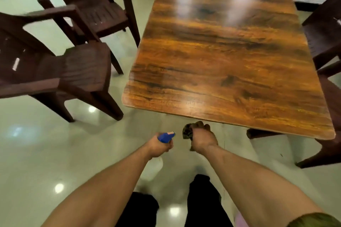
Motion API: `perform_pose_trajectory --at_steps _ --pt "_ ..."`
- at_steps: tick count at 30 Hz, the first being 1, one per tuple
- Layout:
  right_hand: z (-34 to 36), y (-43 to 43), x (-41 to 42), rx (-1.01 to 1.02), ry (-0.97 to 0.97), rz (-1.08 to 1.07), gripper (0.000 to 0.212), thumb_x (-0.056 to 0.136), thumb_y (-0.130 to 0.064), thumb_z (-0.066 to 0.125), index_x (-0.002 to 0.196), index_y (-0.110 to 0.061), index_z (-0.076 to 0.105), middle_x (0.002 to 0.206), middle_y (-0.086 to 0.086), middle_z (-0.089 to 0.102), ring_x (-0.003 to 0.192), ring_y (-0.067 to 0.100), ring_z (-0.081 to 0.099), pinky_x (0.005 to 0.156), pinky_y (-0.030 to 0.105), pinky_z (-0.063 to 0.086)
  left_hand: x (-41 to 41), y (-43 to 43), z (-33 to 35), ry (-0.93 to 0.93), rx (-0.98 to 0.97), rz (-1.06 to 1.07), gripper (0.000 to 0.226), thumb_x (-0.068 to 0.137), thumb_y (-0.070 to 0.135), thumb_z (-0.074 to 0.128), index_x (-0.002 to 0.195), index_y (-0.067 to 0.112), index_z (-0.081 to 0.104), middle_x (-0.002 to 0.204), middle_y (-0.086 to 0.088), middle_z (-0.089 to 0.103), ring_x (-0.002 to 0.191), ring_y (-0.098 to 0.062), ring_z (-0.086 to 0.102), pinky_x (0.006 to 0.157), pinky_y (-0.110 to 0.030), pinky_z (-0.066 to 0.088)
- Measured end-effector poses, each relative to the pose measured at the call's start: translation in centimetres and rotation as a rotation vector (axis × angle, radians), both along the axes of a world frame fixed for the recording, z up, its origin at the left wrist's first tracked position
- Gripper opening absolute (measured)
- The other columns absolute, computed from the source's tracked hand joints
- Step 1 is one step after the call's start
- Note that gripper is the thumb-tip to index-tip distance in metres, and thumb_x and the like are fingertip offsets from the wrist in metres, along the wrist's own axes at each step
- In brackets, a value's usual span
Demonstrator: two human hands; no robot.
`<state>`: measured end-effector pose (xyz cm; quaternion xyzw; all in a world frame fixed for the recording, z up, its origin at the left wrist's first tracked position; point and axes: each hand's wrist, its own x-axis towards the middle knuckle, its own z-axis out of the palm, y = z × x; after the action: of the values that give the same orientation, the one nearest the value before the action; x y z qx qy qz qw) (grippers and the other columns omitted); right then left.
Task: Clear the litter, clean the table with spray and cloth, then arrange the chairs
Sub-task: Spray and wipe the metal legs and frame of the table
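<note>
A long wooden table stretches away in front of me, its top glossy with light streaks. My left hand grips a spray bottle by its blue head; the white bottle body hangs below my wrist. My right hand holds a dark bunched cloth just short of the table's near edge. Both hands are below and in front of that edge, close together. Two dark brown plastic chairs stand left of the table, the near chair turned sideways and the far chair angled away.
More brown chairs line the table's right side, one partly tucked under the near right corner. The floor is shiny pale tile with lamp reflections. My dark trouser legs show at the bottom.
</note>
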<state>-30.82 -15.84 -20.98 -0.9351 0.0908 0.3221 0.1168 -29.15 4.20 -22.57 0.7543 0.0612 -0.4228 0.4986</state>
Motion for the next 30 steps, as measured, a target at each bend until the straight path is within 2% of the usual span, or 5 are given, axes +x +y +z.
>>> perform_pose_trajectory --at_steps 7,16,21,26,30 --pt "-16.5 -2.1 8.1 -0.040 -0.157 0.086 0.052 0.090 -0.015 0.063 0.140 -0.018 0.046 0.138 0.008 0.044 0.124 0.033 0.044 0.092 0.044 0.050 8.3 -2.1 -17.6 -0.138 -0.035 0.216 0.011 0.087 0.004 0.072 0.090 0.010 0.063 0.074 -0.006 0.061 0.067 -0.021 0.059 0.067 -0.038 0.055" --pt "-36.4 -3.1 15.4 -0.087 -0.274 0.122 0.060 0.075 -0.021 0.081 0.127 -0.021 0.052 0.128 0.002 0.045 0.115 0.027 0.043 0.094 0.044 0.051 18.1 -2.4 -36.5 -0.385 -0.042 0.276 0.006 0.089 0.008 0.070 0.093 0.010 0.066 0.069 -0.004 0.061 0.064 -0.020 0.058 0.057 -0.030 0.051" --pt "-42.8 -2.9 17.6 0.191 -0.440 -0.311 0.036 0.084 -0.006 0.060 0.118 -0.015 0.062 0.122 0.011 0.063 0.108 0.029 0.060 0.088 0.030 0.049 21.2 -1.9 -41.0 -0.507 -0.103 0.373 0.007 0.083 0.009 0.073 0.079 0.007 0.067 0.068 -0.007 0.062 0.064 -0.022 0.060 0.073 -0.053 0.059" --pt "-42.7 -2.3 20.9 0.945 -0.579 -1.087 0.019 0.090 0.000 0.068 0.108 -0.007 0.067 0.096 0.019 0.074 0.085 0.034 0.071 0.071 0.040 0.059 24.1 -3.8 -38.6 -0.652 -0.266 0.362 0.029 0.069 0.026 0.064 0.079 0.000 0.065 0.066 -0.007 0.061 0.061 -0.018 0.059 0.069 -0.050 0.057" --pt "-37.6 -2.1 24.8 1.005 -0.959 -1.114 0.022 0.090 -0.014 0.072 0.111 -0.013 0.068 0.095 0.008 0.073 0.087 0.027 0.070 0.075 0.036 0.055 26.0 -5.6 -33.4 -0.780 -0.351 0.274 0.023 0.081 0.030 0.065 0.080 0.007 0.064 0.066 -0.006 0.064 0.061 -0.025 0.062 0.068 -0.044 0.056"
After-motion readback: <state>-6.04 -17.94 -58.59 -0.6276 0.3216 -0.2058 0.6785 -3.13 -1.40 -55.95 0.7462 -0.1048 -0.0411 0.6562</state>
